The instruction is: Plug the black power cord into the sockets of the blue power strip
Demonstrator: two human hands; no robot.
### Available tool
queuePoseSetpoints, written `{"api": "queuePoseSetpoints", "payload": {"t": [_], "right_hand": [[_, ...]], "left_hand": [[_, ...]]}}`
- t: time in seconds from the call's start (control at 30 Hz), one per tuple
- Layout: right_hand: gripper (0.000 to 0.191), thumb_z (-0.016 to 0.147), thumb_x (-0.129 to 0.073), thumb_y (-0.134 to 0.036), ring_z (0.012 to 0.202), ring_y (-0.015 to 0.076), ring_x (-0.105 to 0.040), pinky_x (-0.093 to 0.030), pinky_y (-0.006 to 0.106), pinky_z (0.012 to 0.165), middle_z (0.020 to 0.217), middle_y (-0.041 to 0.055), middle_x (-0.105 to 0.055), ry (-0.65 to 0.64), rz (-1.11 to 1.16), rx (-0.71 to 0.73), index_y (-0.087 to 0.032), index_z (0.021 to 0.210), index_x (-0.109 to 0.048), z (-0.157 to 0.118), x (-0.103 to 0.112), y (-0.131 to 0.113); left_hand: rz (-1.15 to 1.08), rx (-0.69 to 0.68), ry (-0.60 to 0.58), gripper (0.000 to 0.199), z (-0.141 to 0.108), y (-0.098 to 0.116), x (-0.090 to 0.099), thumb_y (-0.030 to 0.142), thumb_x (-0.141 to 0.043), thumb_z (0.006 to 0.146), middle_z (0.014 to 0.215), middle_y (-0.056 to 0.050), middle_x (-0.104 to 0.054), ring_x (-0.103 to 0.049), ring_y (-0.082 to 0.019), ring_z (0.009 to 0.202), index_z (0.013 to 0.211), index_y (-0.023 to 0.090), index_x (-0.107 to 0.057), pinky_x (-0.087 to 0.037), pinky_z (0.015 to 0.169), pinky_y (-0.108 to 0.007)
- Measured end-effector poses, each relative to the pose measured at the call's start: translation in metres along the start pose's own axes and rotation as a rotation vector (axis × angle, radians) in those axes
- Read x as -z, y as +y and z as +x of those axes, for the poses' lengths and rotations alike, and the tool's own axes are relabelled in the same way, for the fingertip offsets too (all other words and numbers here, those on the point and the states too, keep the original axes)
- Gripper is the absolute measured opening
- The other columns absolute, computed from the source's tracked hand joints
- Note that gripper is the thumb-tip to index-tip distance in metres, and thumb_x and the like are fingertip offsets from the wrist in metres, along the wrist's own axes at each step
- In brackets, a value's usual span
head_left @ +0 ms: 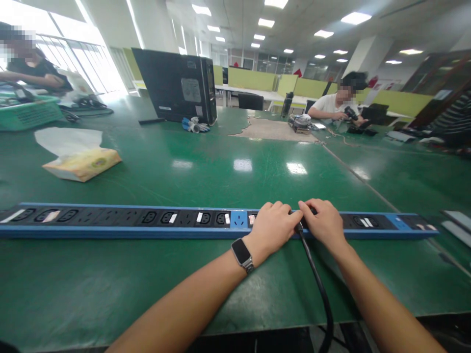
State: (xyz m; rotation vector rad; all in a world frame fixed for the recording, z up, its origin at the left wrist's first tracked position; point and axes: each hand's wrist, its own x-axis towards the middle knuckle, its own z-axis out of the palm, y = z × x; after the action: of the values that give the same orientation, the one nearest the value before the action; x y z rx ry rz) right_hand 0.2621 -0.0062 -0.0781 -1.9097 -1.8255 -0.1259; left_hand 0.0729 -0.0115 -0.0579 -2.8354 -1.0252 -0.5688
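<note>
A long blue power strip [184,230] with black sockets lies across the green table [206,274]. My left hand [274,225], with a watch [242,252] on its wrist, rests on the strip right of the light-blue socket [239,219]. Its fingertips are closed at the head of a black cable [316,274]. Close beside it, my right hand [324,220] has its bent fingers around the same plug, over the strip. The plug is mostly hidden between both hands. From there the cable runs down over the table's front edge.
A tissue pack [84,164] lies at the left, near a green basket [29,115]. Behind stand a black computer case [176,86] and gloves [195,125]. One person [334,105] sits at the back right, another [35,71] at the far left. Metal strips [458,228] lie at the right.
</note>
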Motion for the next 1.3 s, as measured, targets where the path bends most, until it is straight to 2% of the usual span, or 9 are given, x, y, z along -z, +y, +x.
{"api": "queuePoseSetpoints", "payload": {"t": [0.1, 0.2, 0.3, 0.4, 0.5, 0.63, 0.8, 1.03, 1.3], "right_hand": [[0.041, 0.090, -0.042, -0.050, 0.085, 0.0221, -0.055, -0.036, 0.032, 0.071, 0.083, 0.0064, -0.069, -0.018, -0.063, -0.007, -0.021, 0.077, -0.068, -0.002, -0.001, -0.003], [0.039, 0.089, -0.043, -0.049, 0.084, 0.0218, -0.055, -0.035, 0.031, 0.069, 0.083, 0.0058, -0.069, -0.019, -0.094, -0.026, -0.022, 0.078, -0.069, -0.002, 0.000, -0.005], [0.037, 0.088, -0.045, -0.048, 0.083, 0.0214, -0.055, -0.034, 0.031, 0.069, 0.084, 0.0045, -0.070, -0.014, -0.103, -0.033, -0.023, 0.079, -0.069, -0.002, 0.000, -0.005], [0.036, 0.088, -0.044, -0.048, 0.086, 0.0219, -0.056, -0.035, 0.031, 0.070, 0.086, 0.0035, -0.070, -0.022, -0.103, -0.047, -0.023, 0.079, -0.069, -0.002, 0.001, -0.006], [0.036, 0.088, -0.044, -0.047, 0.086, 0.0223, -0.055, -0.034, 0.032, 0.069, 0.086, 0.0041, -0.070, -0.026, -0.118, -0.053, -0.023, 0.079, -0.069, -0.003, 0.001, -0.008], [0.036, 0.088, -0.044, -0.047, 0.084, 0.0222, -0.055, -0.034, 0.032, 0.068, 0.084, 0.0045, -0.069, -0.012, -0.121, -0.045, -0.023, 0.078, -0.069, -0.004, 0.002, -0.010], [0.036, 0.088, -0.044, -0.045, 0.086, 0.0223, -0.055, -0.034, 0.032, 0.068, 0.085, 0.0043, -0.070, -0.023, -0.113, -0.036, -0.022, 0.078, -0.069, -0.004, 0.003, -0.009], [0.036, 0.089, -0.043, -0.046, 0.085, 0.0219, -0.055, -0.034, 0.032, 0.068, 0.084, 0.0034, -0.070, -0.017, -0.116, -0.043, -0.023, 0.077, -0.069, -0.004, 0.002, -0.009], [0.035, 0.088, -0.044, -0.046, 0.085, 0.0224, -0.055, -0.034, 0.032, 0.068, 0.084, 0.0041, -0.069, -0.006, -0.124, -0.037, -0.023, 0.077, -0.069, -0.005, 0.002, -0.009]], "left_hand": [[0.003, 0.002, 0.029, 0.024, 0.003, 0.003, 0.001, 0.026, -0.044, 0.095, 0.098, -0.005, -0.065, -0.058, -0.021, 0.093, 0.115, 0.021, -0.057, -0.046, 0.076, -0.036], [-0.066, 0.084, 0.202, 0.028, 0.003, -0.003, 0.014, 0.028, -0.039, 0.098, 0.109, -0.006, -0.065, -0.059, -0.019, 0.098, 0.119, 0.021, -0.056, -0.047, 0.081, -0.034], [-0.158, 0.112, 0.418, 0.035, -0.005, -0.021, 0.034, 0.036, -0.044, 0.097, 0.119, -0.007, -0.064, -0.058, -0.018, 0.106, 0.127, 0.020, -0.052, -0.047, 0.091, -0.032], [-0.243, 0.180, 0.533, 0.037, -0.030, -0.046, 0.044, 0.037, -0.056, 0.092, 0.109, -0.008, -0.068, -0.062, -0.018, 0.100, 0.123, 0.016, -0.055, -0.050, 0.089, -0.032], [-0.339, 0.259, 0.505, 0.028, -0.061, -0.064, 0.042, 0.029, -0.064, 0.086, 0.116, -0.010, -0.067, -0.062, -0.020, 0.107, 0.112, 0.017, -0.062, -0.050, 0.095, -0.036], [-0.398, 0.299, 0.390, 0.024, -0.085, -0.070, 0.038, 0.020, -0.063, 0.084, 0.115, -0.008, -0.066, -0.063, -0.020, 0.106, 0.107, 0.020, -0.068, -0.052, 0.092, -0.037], [-0.431, 0.248, 0.276, 0.037, -0.088, -0.070, 0.041, 0.012, -0.055, 0.085, 0.117, -0.006, -0.068, -0.064, -0.018, 0.108, 0.120, 0.020, -0.063, -0.052, 0.097, -0.037], [-0.393, 0.262, 0.294, 0.036, -0.091, -0.072, 0.033, 0.013, -0.053, 0.085, 0.120, -0.006, -0.068, -0.064, -0.019, 0.112, 0.119, 0.019, -0.062, -0.051, 0.100, -0.038], [-0.276, 0.157, 0.188, 0.036, -0.094, -0.070, 0.033, 0.011, -0.053, 0.086, 0.123, -0.009, -0.066, -0.060, -0.020, 0.116, 0.120, 0.019, -0.058, -0.051, 0.099, -0.040]]}}
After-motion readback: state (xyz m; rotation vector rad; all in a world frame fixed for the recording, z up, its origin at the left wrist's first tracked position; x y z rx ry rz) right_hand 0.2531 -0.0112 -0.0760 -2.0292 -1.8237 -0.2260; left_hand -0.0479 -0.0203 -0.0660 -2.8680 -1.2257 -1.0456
